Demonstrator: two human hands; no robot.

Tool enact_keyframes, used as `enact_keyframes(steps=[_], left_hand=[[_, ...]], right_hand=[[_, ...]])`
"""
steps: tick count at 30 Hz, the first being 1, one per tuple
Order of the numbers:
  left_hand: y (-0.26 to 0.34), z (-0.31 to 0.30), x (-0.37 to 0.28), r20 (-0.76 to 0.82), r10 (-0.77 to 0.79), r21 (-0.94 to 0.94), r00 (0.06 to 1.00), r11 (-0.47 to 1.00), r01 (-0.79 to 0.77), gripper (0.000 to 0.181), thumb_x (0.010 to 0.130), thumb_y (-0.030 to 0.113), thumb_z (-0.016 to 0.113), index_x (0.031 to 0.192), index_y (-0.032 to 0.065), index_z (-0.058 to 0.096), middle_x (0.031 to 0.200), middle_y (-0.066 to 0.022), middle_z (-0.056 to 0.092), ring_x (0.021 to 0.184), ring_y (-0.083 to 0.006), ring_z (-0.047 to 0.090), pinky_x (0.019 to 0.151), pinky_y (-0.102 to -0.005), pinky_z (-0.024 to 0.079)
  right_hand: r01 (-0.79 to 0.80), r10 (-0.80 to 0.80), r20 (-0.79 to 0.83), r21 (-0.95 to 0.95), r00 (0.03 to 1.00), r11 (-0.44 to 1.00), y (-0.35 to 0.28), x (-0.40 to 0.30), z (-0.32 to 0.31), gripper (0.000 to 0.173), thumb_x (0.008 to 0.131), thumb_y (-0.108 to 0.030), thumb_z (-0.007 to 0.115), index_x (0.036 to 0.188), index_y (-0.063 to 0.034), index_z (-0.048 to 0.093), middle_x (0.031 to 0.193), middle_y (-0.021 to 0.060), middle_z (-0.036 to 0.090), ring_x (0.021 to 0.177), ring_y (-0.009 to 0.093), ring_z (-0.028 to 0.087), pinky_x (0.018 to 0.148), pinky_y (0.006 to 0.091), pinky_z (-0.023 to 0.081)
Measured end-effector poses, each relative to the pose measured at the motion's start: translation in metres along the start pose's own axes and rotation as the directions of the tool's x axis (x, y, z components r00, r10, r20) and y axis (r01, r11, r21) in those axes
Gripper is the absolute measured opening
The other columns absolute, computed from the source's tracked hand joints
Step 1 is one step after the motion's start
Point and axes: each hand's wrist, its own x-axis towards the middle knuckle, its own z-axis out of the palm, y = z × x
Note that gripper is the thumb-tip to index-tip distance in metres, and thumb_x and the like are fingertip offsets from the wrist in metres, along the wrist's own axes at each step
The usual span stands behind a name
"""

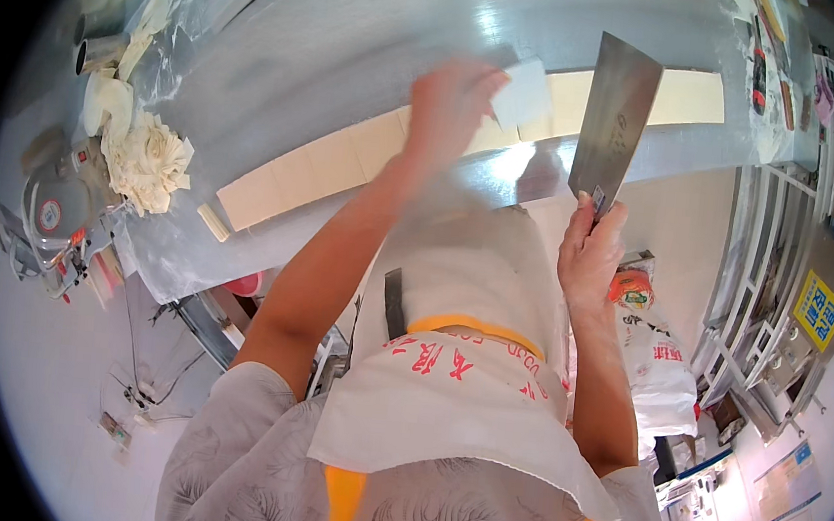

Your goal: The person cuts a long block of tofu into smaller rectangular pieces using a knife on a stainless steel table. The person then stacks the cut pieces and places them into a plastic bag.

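Note:
My right hand [591, 257] grips a Chinese cleaver [617, 122] by its handle, the broad blade raised up over the strip and the counter's near edge. My left hand [454, 104] is blurred by motion above the middle of a long, flat dough strip [297, 183]. Its fingertips meet the edge of a pale, thin, roughly square piece [527, 95], perhaps a plastic scraper; the blur hides its exact kind. Crosswise lines divide the dough strip into several sections. Part of it is hidden behind my left hand, the pale piece and the blade.
Loose dough trimmings [146, 162] are heaped at the metal counter's [332, 45] left edge, near a small dough offcut [213, 222]. A metal tube [102, 54] lies beyond. Tools with red-and-black handles [758, 82] rest far right. Below stand a white sack [657, 363] and a metal rack [747, 267].

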Motion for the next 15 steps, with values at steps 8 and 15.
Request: enact_keyframes(steps=[8, 15], left_hand=[[-0.039, 0.045, -0.008, 0.052, 0.531, 0.626, 0.846, 0.643, -0.442, 0.064, 0.082, 0.031, 0.091, 0.136, 0.0098, 0.064, 0.138, -0.0103, 0.062, 0.123, -0.0318, 0.056, 0.099, -0.0442, 0.048], [-0.048, 0.04, -0.025, 0.199, 0.536, 0.557, 0.821, 0.627, -0.545, 0.087, 0.074, 0.035, 0.095, 0.147, 0.0123, 0.054, 0.145, -0.0108, 0.058, 0.135, -0.0347, 0.052, 0.115, -0.0527, 0.036]], right_hand=[[0.069, -0.067, 0.12, -0.014, 0.991, 0.998, 0.041, 0.017, -0.029, 0.019, 0.11, -0.011, 0.059, 0.106, 0.0009, 0.044, 0.074, 0.0242, 0.06, 0.064, 0.048, 0.064, 0.051, 0.0486, 0.045], [0.117, -0.118, 0.193, 0.019, 0.974, 0.993, 0.067, 0.024, -0.041, 0.018, 0.109, -0.009, 0.06, 0.104, 0.0003, 0.045, 0.074, 0.0212, 0.06, 0.059, 0.041, 0.063, 0.05, 0.0448, 0.044]])
